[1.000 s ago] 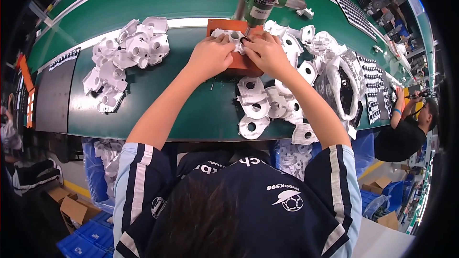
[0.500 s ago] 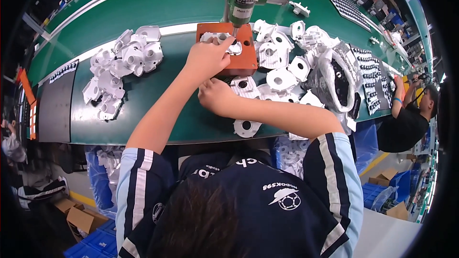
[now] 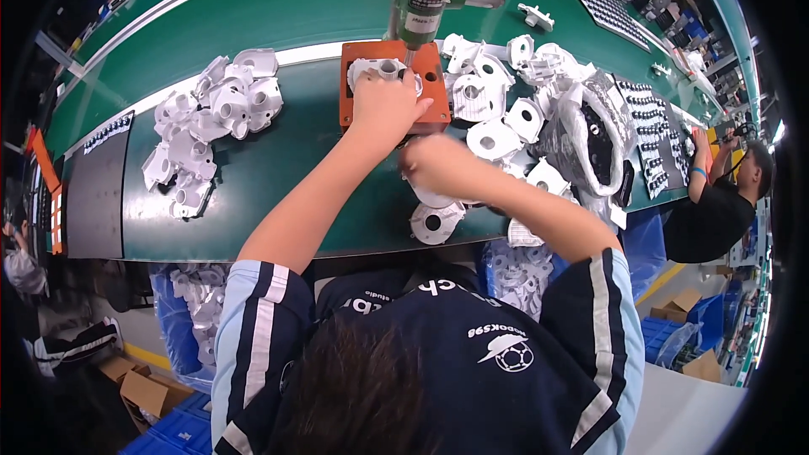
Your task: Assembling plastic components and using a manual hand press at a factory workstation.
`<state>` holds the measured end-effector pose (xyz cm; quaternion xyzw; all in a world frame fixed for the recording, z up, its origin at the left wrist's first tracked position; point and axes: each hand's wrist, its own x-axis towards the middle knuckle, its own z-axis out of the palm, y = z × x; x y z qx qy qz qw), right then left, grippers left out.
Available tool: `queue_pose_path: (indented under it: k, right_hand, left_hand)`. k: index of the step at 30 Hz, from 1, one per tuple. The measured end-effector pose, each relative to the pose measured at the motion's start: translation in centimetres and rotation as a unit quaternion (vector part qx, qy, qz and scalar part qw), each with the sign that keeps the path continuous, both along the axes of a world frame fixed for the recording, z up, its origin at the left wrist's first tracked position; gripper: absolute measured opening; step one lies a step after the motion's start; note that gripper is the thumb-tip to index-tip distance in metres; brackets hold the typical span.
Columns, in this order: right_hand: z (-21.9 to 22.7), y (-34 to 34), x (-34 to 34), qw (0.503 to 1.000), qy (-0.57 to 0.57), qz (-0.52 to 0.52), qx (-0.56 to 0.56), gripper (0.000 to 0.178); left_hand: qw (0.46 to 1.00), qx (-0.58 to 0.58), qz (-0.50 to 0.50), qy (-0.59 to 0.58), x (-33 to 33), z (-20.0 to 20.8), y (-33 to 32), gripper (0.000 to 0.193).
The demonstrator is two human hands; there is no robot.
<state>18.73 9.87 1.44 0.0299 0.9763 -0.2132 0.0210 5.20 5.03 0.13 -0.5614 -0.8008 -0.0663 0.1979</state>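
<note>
A white plastic housing with round openings sits on the orange block fixture, below the green press. My left hand lies over the near side of this housing with its fingers curled onto it and the thumb out to the right. The hand covers part of the housing. Just in front of the block's right corner is my right hand, smeared by motion. Its fingers look curled, but whether anything is in them is hidden. White housings lie close beyond it on the right.
A pile of white housings lies on the green bench at the left. To the right stand a clear plastic bag and a tray of small dark parts. Another person works at far right. Lined bins stand below the bench.
My right hand has swung right, from the block's front left to its front right corner. My left hand has shifted slightly right and lies flatter over the housing.
</note>
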Motion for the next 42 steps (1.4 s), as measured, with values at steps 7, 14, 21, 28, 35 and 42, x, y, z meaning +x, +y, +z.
queue_pose_path:
  k: [7, 14, 21, 28, 35, 42]
  right_hand:
    - [4.0, 9.2, -2.3, 0.925, 0.172, -0.254, -0.224, 0.018]
    - [0.4, 9.6, -5.6, 0.901, 0.191, -0.195, -0.338, 0.022]
    - [0.4, 9.2, -6.5, 0.91, 0.181, -0.208, -0.31, 0.02]
    - [0.9, 9.6, -6.4, 0.921, 0.132, -0.201, -0.307, 0.018]
    - [-0.7, 10.0, -6.9, 0.904, 0.143, -0.22, -0.338, 0.02]
    - [-0.3, 9.7, -6.9, 0.906, 0.14, -0.236, -0.323, 0.023]
  left_hand:
    - [0.998, 0.046, -0.037, 0.028, -0.6, 0.1, -1.2, 0.04]
    - [0.993, 0.087, -0.058, -0.059, -1.3, 0.8, -2.5, 0.037]
    - [0.988, 0.08, -0.069, -0.109, -1.8, 0.3, -3.0, 0.044]
    - [0.991, 0.08, -0.08, -0.075, -1.8, -0.2, -2.9, 0.052]
    - [0.989, 0.091, -0.087, -0.07, -1.8, -0.5, -2.8, 0.052]
    - [0.987, 0.117, -0.085, -0.066, -1.6, -0.8, -2.7, 0.053]
